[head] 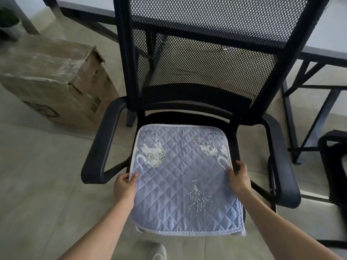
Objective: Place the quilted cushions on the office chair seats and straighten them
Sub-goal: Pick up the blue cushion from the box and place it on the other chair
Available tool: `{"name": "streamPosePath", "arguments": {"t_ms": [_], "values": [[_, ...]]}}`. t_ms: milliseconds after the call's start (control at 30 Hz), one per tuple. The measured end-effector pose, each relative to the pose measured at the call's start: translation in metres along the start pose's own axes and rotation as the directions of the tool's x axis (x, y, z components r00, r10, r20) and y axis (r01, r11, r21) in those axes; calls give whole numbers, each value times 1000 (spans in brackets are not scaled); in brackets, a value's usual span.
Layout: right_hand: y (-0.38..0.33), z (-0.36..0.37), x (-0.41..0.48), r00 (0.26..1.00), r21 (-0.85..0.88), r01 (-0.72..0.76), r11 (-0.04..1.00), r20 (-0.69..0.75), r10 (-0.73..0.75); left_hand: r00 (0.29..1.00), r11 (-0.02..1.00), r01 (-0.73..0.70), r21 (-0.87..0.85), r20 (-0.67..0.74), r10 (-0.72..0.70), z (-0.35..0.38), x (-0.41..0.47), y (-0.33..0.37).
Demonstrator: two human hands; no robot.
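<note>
Left hand: your left hand (125, 186) sits at lower centre-left of the frame, pinching the left edge of the quilted cushion (185, 177), thumb on top of the fabric and fingers curled under the striped piping.
Right hand: your right hand (238, 177) is at centre-right, gripping the cushion's right edge, thumb lying on the quilted face and fingers wrapped round the side, close to the seat rim.
Cushion: pale blue with diamond stitching, a printed animal motif in each far corner and a branch-like motif near the near edge; it lies over the seat of the office chair (206, 76) in the middle of the frame.
Cushion position: its far edge stops short of the backrest, leaving a dark band of seat showing; its near edge overhangs the front of the seat, and the near-left corner is slightly folded.
Chair: black mesh backrest filling the upper centre, with the left armrest (101, 145) and right armrest (281, 158) curving on either side of the cushion, both clear of it.
Surroundings: a taped cardboard box (56, 79) stands on the floor at the upper left; a desk (324, 51) runs behind the chair at the upper right; part of a second chair (334, 162) shows at the right edge.
Below: a light shoe (159, 253) is visible at the bottom centre.
</note>
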State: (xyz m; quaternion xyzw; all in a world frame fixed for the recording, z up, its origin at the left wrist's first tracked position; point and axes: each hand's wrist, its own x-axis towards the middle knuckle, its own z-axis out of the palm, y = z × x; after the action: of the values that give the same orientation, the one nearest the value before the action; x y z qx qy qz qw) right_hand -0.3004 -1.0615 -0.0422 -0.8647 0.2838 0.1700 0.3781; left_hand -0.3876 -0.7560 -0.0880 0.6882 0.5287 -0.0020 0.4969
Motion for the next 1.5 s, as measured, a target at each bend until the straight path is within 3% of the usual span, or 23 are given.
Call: {"name": "streamPosePath", "arguments": {"t_ms": [67, 133, 200, 267, 367, 467, 667, 733, 1033, 1100, 1200, 1267, 1333, 1500], "values": [[-4, 2, -2, 992, -130, 60, 990, -100, -73, 995, 992, -82, 95, -47, 87, 0, -7, 1], [-19, 9, -8, 964, -253, 206, 945, -115, -240, 955, 936, -267, 228, -65, 289, 6, -20, 8], [-39, 24, -11, 906, -342, 397, 852, -1, -423, 856, 815, -506, 282, 45, 516, 19, -31, 19], [-57, 46, -12, 840, -455, 531, 715, 170, -516, 747, 663, -660, 353, 218, 628, 39, -30, 33], [-70, 81, -7, 751, -528, 641, 558, 281, -597, 642, 459, -757, 465, 398, 655, 73, -12, 52], [-71, 108, 5, 714, -556, 670, 491, 304, -631, 584, 295, -781, 551, 477, 657, 96, 7, 63], [-46, 110, 46, 709, -620, 658, 427, 319, -629, 564, 169, -755, 634, 496, 660, 102, 50, 46], [-37, 99, 56, 721, -643, 630, 436, 276, -635, 570, 180, -735, 654, 453, 685, 97, 56, 40], [-27, 62, 66, 851, -576, 445, 686, 34, -524, 762, 387, -563, 730, 277, 585, 55, 63, 37], [-24, 55, 46, 855, -520, 449, 726, 15, -518, 722, 393, -595, 700, 253, 644, 49, 45, 33], [3, 74, -15, 753, -599, 553, 579, 63, -654, 600, 327, -718, 615, 309, 738, 52, -9, 10], [33, 99, -49, 723, -555, 619, 556, 126, -679, 609, 318, -743, 588, 399, 686, 63, -43, -18], [51, 111, -62, 748, -551, 615, 564, 182, -638, 601, 296, -765, 572, 468, 648, 73, -59, -43], [69, 106, -50, 755, -635, 575, 517, 166, -635, 616, 217, -705, 675, 430, 660, 68, -51, -65]]}}
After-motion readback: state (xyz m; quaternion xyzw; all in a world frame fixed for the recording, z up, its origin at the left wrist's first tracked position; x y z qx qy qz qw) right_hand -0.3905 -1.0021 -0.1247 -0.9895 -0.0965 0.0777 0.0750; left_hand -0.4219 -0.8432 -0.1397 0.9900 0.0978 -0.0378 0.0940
